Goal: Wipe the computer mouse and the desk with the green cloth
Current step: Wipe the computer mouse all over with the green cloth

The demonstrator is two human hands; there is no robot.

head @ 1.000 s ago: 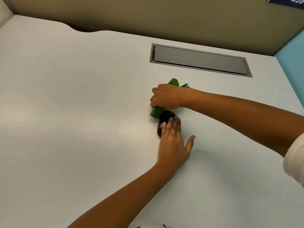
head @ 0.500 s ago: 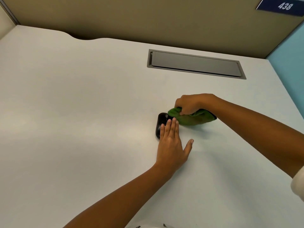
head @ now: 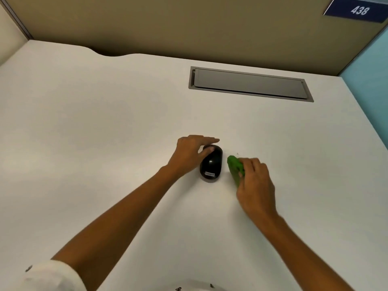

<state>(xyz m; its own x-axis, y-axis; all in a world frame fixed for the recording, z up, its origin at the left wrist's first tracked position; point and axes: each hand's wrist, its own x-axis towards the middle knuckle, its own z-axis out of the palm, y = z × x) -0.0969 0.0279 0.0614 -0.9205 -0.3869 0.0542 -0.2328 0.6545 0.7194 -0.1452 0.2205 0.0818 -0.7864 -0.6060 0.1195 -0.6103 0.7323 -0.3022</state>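
A black computer mouse (head: 212, 164) lies on the white desk (head: 105, 133), a small label at its near end. My left hand (head: 190, 154) curls around the mouse's far left side, thumb and fingertips touching its top end. Just right of the mouse, my right hand (head: 255, 181) presses a bunched green cloth (head: 235, 168) onto the desk. The cloth is apart from the mouse by a narrow gap, and much of it is hidden under my fingers.
A grey cable hatch (head: 249, 84) is set flush into the desk at the back right. A tan partition (head: 189, 24) rises behind the desk, with a blue number sign (head: 357, 9). A light blue wall (head: 369, 76) borders the right side.
My right hand has carried the cloth from behind the mouse around to its right side. My left hand, which lay flat on the mouse's near end, has shifted to its far left side.
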